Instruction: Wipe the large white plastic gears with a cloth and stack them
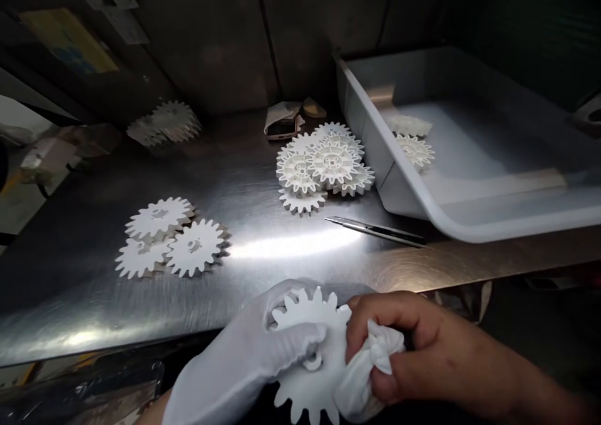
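My left hand (248, 359), in a white glove, is closed on a white plastic gear (310, 350) held just below the front edge of the steel table (84, 275). My bare right hand (422, 350) is closed round a bunched white cloth (370, 365) pressed against the gear's right side. Both hands sit at the bottom centre of the view, close together.
Three flat white gears (171, 237) lie at the table's left. A pile of gears (323, 162) sits mid-table beside a grey plastic tray (469, 225) holding two more gears (413, 143). A thin metal tool (375, 230) lies near the tray. More gears (164, 123) rest at the back left.
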{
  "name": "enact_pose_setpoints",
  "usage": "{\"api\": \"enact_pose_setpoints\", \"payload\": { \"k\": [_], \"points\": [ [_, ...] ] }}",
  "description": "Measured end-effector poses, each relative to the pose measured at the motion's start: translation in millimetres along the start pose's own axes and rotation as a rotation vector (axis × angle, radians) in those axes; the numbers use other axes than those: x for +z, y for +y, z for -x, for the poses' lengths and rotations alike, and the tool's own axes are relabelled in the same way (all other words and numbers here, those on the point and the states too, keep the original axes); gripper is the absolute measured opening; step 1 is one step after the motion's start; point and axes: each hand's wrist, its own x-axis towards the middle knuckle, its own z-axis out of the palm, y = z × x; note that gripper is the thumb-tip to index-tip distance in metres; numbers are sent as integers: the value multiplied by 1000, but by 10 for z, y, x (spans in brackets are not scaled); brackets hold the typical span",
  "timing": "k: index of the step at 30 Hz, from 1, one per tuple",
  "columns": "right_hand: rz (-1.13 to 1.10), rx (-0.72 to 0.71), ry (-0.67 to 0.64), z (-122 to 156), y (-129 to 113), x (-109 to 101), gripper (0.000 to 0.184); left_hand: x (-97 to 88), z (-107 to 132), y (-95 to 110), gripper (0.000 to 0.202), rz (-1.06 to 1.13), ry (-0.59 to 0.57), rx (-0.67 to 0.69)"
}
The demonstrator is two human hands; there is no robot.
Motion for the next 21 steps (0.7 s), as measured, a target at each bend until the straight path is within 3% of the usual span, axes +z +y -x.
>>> {"api": "enact_pose_setpoints", "payload": {
  "k": [2, 6, 8, 11, 16, 21],
  "points": [
    [99, -52, 28, 60, -32, -38, 18, 42, -11, 47, 34, 86, -61, -51],
    [371, -402, 293, 105, -59, -157, 17, 95, 37, 45, 28, 189, -80, -109],
    [545, -541, 365, 85, -40, -186, 20, 103, 65, 15, 28, 218, -86, -124],
    [698, -652, 305, 34, -12, -174, 26, 109, 85, -20, 26, 235, -89, -134],
    [774, -716, 286, -23, -28, -117, 31, 119, 65, -43, 21, 240, -84, -133],
    [807, -788, 145, -44, -41, -70, 29, 125, 56, -39, 20, 244, -87, -121]
  ]
}}
